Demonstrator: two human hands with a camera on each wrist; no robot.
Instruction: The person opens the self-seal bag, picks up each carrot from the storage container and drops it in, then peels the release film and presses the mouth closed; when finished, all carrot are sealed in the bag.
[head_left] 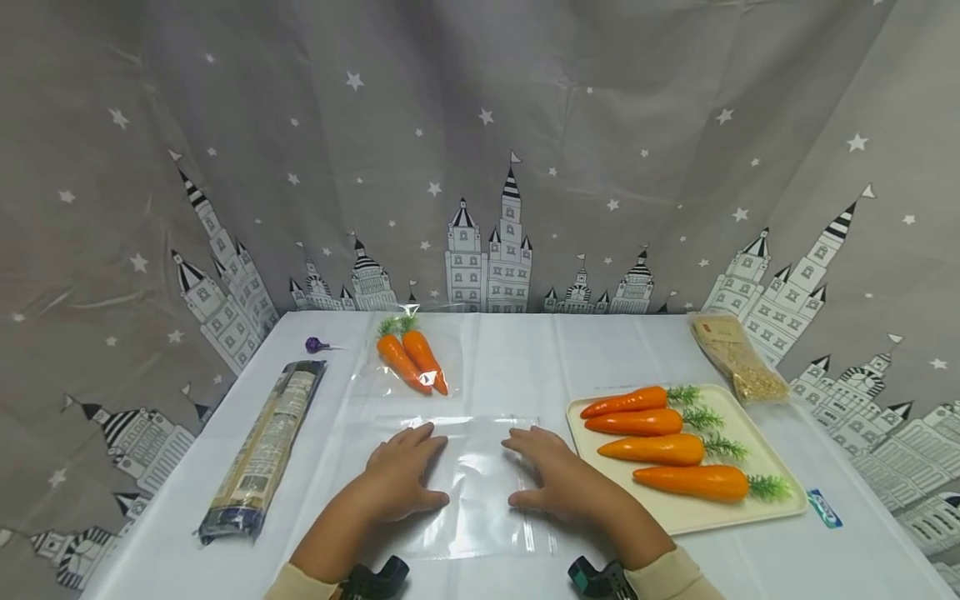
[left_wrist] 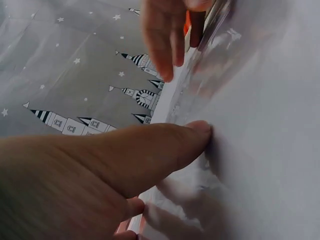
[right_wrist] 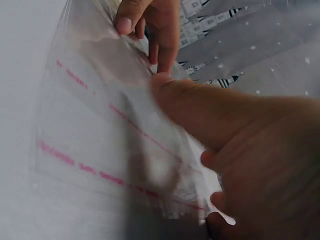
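A flat transparent plastic bag (head_left: 474, 479) lies at the middle front of the white table. Over its left side my left hand (head_left: 401, 475) is spread, with fingers loosely extended and the thumb apart. My right hand (head_left: 553, 473) mirrors it over the right side. In the left wrist view the left thumb (left_wrist: 175, 145) lies along the bag; whether it presses down cannot be told. Pink printed lines cross the bag (right_wrist: 100, 130) in the right wrist view, beside the right thumb (right_wrist: 185, 100). Neither hand pinches anything that I can see.
Behind the hands lies a transparent bag holding two carrots (head_left: 408, 358). Several carrots (head_left: 675, 450) fill a cream tray (head_left: 697, 527) on the right. A long packet (head_left: 264, 450) and a purple lollipop-like item (head_left: 316, 344) sit left. A grain-like packet (head_left: 738, 358) and small blue packet (head_left: 825, 508) lie right.
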